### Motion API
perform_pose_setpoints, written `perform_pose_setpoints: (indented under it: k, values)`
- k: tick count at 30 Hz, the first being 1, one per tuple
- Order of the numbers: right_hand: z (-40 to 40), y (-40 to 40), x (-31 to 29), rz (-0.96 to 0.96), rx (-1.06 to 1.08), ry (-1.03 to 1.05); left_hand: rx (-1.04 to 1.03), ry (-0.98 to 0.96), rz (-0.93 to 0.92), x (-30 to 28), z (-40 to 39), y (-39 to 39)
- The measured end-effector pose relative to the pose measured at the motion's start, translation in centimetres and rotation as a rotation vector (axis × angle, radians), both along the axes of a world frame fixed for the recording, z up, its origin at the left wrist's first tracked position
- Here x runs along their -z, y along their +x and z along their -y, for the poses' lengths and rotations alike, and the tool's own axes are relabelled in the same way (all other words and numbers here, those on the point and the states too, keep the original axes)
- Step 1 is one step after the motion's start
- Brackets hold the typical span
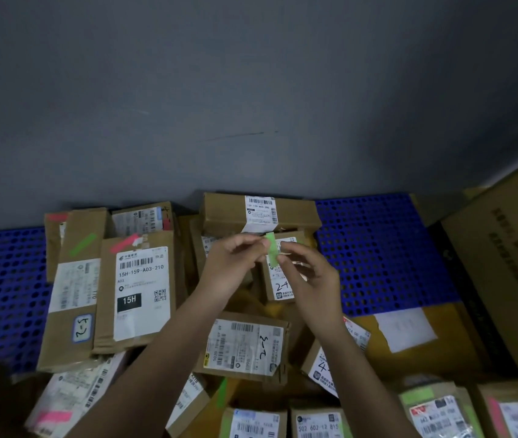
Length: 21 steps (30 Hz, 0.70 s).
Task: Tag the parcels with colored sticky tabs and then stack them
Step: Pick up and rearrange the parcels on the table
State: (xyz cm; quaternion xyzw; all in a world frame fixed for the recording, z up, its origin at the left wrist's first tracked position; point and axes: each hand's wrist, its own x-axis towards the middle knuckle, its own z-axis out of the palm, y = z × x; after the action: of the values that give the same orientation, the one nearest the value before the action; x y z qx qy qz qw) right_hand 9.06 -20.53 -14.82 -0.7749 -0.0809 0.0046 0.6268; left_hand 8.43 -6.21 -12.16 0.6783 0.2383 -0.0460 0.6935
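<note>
Both hands are up over the middle of the pile, and between them hangs a green sticky tab [272, 249]. The left hand [231, 263] pinches its upper end between thumb and fingertips, closed tight on it. The right hand [310, 273] is closed on its lower end, and something small and pale sits inside those fingers, perhaps the pad of tabs, though it's too blurred to call. Held taut like that, upright and clear of the cardboard, the tab looks to be peeling free so it won't curl or stick to itself.

The tab itself: a narrow, bright green strip, flat, slightly translucent at the edges, hovering just above a small parcel marked 24 [280, 276] near the back of the blue perforated pallet [384, 248]. That parcel shows no tab that I can see, so it's my guess for the target.

Around them, plenty is tagged: the long parcel marked 2-5 [71, 298] at the left wears green, and the 15H parcel [139, 289] beside it wears pink. The parcel marked 3-2 [245, 346] lies bare under the forearms.
</note>
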Motion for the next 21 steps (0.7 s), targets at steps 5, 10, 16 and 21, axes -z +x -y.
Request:
perform_pose_setpoints:
  k: [5, 10, 16, 21]
  values:
    - [0.9, 0.6, -1.0, 0.444, -0.134, -0.297, 0.054, -0.053, 0.015, -1.1, -0.8, -0.8]
    - [1.0, 0.1, -2.1, 0.502, -0.265, -0.39, 0.031, -0.12, 0.034, -2.1, -1.5, -1.5]
    - [0.0, -0.8, -2.6, 0.675, -0.138, -0.468, -0.005, -0.136, 0.035, -2.5, -1.7, -2.6]
    - [-0.7, -1.5, -2.9, 0.553, -0.09, -0.4, -0.032, -0.143, 0.066, -3.0, -1.7, -3.5]
